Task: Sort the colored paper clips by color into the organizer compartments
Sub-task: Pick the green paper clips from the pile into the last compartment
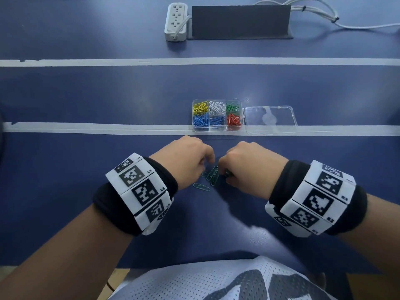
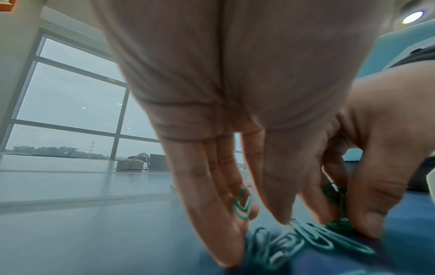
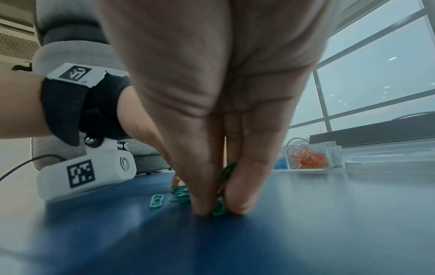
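Observation:
Several loose green paper clips (image 1: 213, 177) lie on the blue table between my hands. My left hand (image 1: 205, 167) points its fingers down at the pile, and one green clip (image 2: 243, 204) stands pinched between its fingers and thumb. My right hand (image 3: 219, 213) pinches a small bunch of green clips (image 3: 226, 173) between thumb and finger, with the tips on the table. Beyond the hands the clear organizer (image 1: 242, 115) holds yellow, white and green clips in its far row and blue, blue and red in its near row. Its lid (image 1: 270, 120) lies open to the right.
Two pale tape lines (image 1: 108, 128) cross the table, and the organizer sits on the nearer one. A white power strip (image 1: 176, 21), a dark upright panel (image 1: 240, 21) and white cables (image 1: 320, 16) are at the far edge. My left wrist camera (image 3: 87, 176) is close beside the pile.

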`<control>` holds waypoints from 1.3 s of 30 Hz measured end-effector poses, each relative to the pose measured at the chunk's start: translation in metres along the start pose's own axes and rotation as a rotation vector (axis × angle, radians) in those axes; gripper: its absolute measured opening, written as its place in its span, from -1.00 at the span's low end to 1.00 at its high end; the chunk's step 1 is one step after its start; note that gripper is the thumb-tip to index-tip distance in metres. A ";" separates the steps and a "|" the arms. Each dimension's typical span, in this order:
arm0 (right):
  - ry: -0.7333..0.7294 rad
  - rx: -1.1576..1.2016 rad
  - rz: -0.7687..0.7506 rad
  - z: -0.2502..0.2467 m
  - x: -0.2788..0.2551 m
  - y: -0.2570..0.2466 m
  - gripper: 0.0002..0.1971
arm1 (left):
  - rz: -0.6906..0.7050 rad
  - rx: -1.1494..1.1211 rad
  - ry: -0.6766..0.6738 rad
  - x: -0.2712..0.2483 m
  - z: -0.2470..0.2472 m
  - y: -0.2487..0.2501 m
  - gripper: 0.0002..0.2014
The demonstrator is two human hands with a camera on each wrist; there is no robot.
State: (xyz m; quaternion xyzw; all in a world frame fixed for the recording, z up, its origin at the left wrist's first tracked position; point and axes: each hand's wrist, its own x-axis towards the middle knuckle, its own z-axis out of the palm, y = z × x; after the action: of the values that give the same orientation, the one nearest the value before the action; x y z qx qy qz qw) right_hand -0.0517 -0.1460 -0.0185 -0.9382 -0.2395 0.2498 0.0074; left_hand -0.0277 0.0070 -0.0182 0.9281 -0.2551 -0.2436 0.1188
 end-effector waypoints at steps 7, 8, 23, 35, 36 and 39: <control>0.003 0.002 0.042 0.000 -0.002 -0.005 -0.78 | -0.018 0.045 -0.045 -0.001 0.000 -0.001 -0.65; 0.002 0.017 0.047 -0.002 -0.002 -0.005 -0.79 | -0.021 0.036 -0.034 -0.001 0.000 0.000 -0.68; 0.399 0.488 0.312 -0.076 0.031 0.056 -0.78 | -0.040 0.029 0.073 0.007 -0.017 0.000 -0.70; 0.425 0.632 0.324 -0.072 0.063 0.068 -0.72 | -0.063 -0.108 0.365 0.056 -0.062 0.005 -0.71; 0.431 0.690 0.318 -0.070 0.061 0.070 -0.69 | -0.060 -0.122 0.377 0.061 -0.064 0.007 -0.72; 0.431 0.824 0.324 -0.068 0.057 0.074 -0.58 | -0.041 -0.142 0.384 0.076 -0.067 0.014 -0.73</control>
State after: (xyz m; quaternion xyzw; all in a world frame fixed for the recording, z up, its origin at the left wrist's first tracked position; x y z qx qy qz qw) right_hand 0.0565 -0.1784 0.0049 -0.9127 0.0351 0.1218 0.3886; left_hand 0.0576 -0.0387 0.0139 0.9518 -0.1912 -0.0819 0.2256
